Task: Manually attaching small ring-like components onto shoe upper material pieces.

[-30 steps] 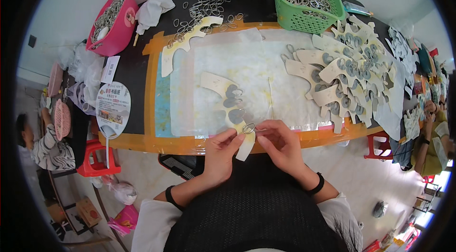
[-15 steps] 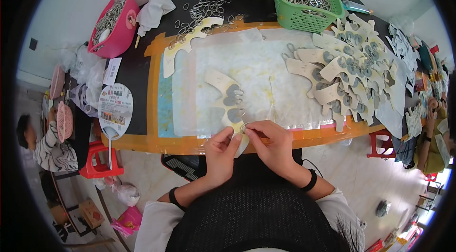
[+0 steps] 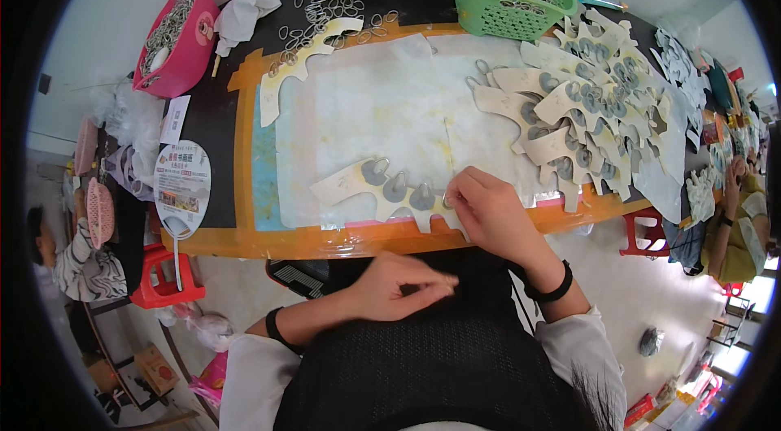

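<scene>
A cream, scalloped flat piece point(image 3: 346, 183) lies near the front edge of the table, with grey patches and metal rings point(image 3: 394, 185) along it. My right hand point(image 3: 494, 215) is closed over the right end of this piece, thumb and fingers pinched there; its palm side hides that end. Off the table edge, above my lap, my left hand point(image 3: 396, 289) has its thumb and fingertips pressed together. The fingertips are slightly blurred, and I cannot make out what is between them.
A heap of similar scalloped pieces point(image 3: 586, 97) covers the right side. Another such piece point(image 3: 272, 89) lies back left beside loose rings point(image 3: 333, 4). Rings fill a pink basket point(image 3: 191, 45) and a green basket point(image 3: 508, 16). A hand fan point(image 3: 182, 175) lies at the left.
The scalloped piece has swung from pointing away to lying sideways along the front edge. My left hand has come off it, down toward my lap; my right hand has moved slightly right.
</scene>
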Available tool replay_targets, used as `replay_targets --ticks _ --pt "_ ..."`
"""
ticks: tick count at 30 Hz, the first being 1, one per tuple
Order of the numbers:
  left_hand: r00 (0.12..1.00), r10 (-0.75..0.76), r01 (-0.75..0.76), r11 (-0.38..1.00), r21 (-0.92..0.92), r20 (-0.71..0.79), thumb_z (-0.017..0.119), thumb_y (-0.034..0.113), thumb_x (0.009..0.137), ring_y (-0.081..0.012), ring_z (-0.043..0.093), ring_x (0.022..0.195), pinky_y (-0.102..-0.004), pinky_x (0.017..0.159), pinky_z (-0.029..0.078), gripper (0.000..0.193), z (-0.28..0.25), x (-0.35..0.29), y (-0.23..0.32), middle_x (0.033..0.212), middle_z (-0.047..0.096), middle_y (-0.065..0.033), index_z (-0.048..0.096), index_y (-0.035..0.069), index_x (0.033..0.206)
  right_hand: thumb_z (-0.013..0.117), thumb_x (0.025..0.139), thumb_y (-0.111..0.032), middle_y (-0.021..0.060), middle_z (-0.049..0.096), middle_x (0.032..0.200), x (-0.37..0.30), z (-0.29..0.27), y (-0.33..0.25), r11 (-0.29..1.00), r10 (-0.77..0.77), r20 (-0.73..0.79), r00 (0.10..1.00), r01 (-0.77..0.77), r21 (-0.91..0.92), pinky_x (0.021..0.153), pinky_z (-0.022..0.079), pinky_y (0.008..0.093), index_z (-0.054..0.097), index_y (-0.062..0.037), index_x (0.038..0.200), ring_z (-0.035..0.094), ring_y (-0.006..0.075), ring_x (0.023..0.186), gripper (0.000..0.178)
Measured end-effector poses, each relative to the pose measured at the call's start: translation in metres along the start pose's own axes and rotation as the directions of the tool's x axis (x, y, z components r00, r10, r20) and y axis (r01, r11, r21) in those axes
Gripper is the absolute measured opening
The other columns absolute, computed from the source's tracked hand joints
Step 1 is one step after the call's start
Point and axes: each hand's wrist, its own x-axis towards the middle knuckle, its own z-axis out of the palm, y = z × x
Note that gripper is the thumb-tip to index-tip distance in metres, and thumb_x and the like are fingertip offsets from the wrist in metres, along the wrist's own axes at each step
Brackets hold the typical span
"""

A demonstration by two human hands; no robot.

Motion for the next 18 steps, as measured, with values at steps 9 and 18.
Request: replay_targets --ticks 9,18 --pt "0.930 0.133 0.106 0.795 0.597 -0.342 0.074 0.005 0.075 -0.0292 0.054 0.103 -0.0391 0.091 0.040 0.049 -0.024 0.068 -0.006 0.095 0.063 -0.0078 0.052 0.006 0.118 0.065 0.080 0.004 0.0135 0.062 0.092 -0.013 0.009 0.015 0.985 -0.136 -0.138 0.981 0.148 0.088 0.067 0.052 0.0363 0.061 -0.0010 0.092 0.063 0.0315 0.079 0.014" --pt "0.963 -0.082 0.181 0.904 0.388 -0.258 0.072 0.002 0.076 -0.0260 0.059 0.097 -0.0356 0.088 0.042 0.041 -0.047 0.075 -0.001 0.093 0.064 -0.0059 0.051 0.006 0.111 0.068 0.079 0.002 0.0123 0.065 0.096 -0.012 0.021 0.010 0.995 -0.073 -0.283 0.956 0.091 0.051 0.068 0.054 0.0341 0.066 -0.0015 0.094 0.065 0.0296 0.079 0.016"
